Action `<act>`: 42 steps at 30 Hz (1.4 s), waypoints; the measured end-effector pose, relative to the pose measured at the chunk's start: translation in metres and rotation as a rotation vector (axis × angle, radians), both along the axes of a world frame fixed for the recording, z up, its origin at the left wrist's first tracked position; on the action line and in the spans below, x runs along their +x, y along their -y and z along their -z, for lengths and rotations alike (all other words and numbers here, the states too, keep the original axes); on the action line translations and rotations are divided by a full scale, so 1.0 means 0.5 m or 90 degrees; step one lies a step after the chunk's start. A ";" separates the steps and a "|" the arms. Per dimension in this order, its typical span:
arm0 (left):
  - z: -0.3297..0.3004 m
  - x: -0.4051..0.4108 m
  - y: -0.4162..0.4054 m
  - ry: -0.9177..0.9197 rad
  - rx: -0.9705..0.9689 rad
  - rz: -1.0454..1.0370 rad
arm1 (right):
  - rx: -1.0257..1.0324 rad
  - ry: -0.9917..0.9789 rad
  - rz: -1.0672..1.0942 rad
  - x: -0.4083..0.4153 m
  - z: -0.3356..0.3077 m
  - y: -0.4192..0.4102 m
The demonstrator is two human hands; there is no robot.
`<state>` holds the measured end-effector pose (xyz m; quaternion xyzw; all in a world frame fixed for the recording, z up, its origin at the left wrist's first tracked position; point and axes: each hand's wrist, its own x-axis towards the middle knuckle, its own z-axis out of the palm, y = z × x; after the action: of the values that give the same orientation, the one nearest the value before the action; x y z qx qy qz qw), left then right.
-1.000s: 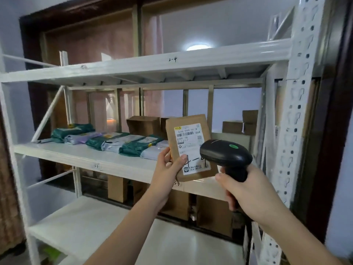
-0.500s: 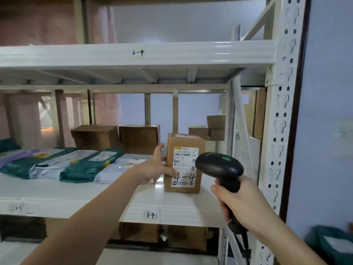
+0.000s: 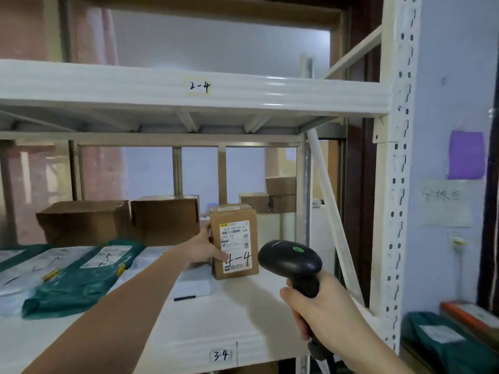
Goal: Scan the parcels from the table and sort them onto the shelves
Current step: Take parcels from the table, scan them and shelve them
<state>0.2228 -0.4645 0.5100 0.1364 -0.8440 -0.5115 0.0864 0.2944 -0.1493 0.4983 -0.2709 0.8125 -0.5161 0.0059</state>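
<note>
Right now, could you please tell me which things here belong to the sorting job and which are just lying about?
In the job: box, left hand, scanner, right hand, shelf.
Lying about: purple note, white pipe.

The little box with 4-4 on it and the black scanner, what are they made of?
The box looks like brown cardboard, matte, with folded edges and a white paper label. The scanner looks like hard black plastic, smooth, with a soft shine on top.
</note>
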 end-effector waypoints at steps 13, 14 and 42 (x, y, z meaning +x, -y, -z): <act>-0.001 -0.054 0.102 0.035 0.030 0.081 | 0.030 0.014 0.198 0.039 0.043 0.028; -0.003 -0.053 0.105 0.039 0.023 0.092 | 0.017 0.020 0.205 0.038 0.049 0.028; 0.165 0.170 -0.589 -0.234 -0.345 0.103 | 0.017 0.034 0.098 0.103 0.152 -0.427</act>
<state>0.3077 -0.1699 0.4276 -0.0537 -0.9275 -0.2901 0.2295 0.3461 0.0644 0.4223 -0.1936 0.8374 -0.5112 -0.0085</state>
